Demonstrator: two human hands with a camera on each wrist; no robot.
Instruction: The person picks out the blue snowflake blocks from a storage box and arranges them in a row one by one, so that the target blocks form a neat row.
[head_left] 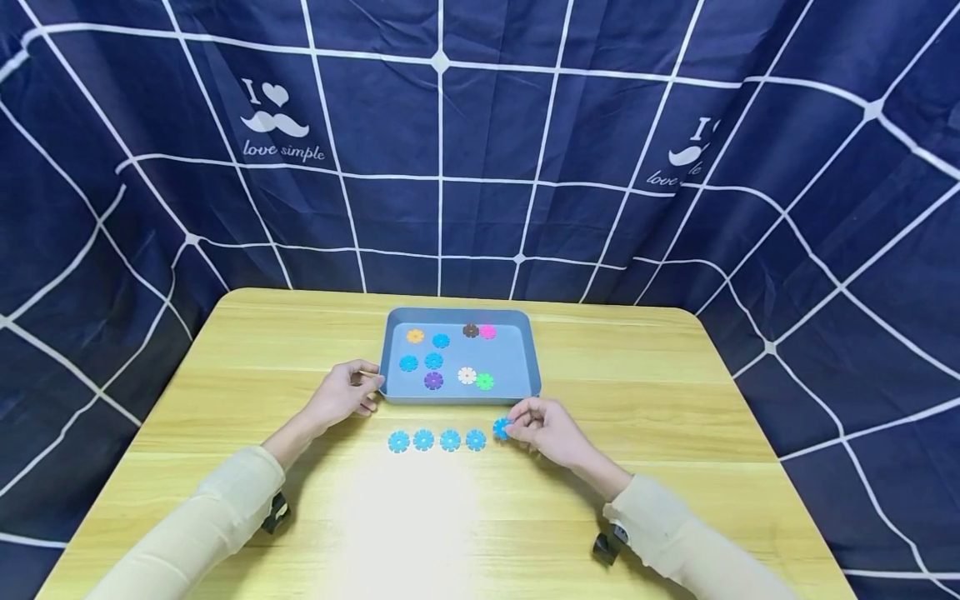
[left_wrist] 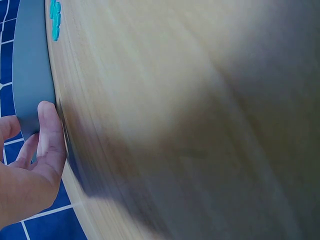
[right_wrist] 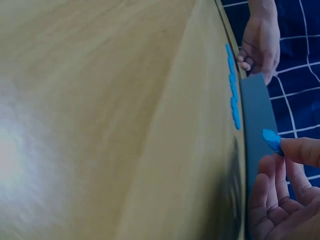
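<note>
My right hand (head_left: 551, 432) pinches a blue plastic snowflake disc (head_left: 501, 428) between thumb and fingers, just off the tray's front right corner; the right wrist view shows this disc (right_wrist: 271, 139) raised and tilted. My left hand (head_left: 345, 393) holds the grey-blue tray (head_left: 457, 400) by its left end near the front corner. In the left wrist view, fingertips (left_wrist: 47, 112) lie against the tray's outer wall. Left of the held disc, a row of several blue discs (head_left: 450, 440) lies flat on the table before the tray.
Inside the tray lie loose discs: orange (head_left: 415, 336), brown (head_left: 470, 331), pink (head_left: 487, 332), purple (head_left: 433, 381), cream (head_left: 467, 376), green (head_left: 484, 382) and 3 blue ones (head_left: 433, 361). The wooden table (head_left: 637, 375) has a dark blue checked curtain (head_left: 480, 125) behind it and at both sides.
</note>
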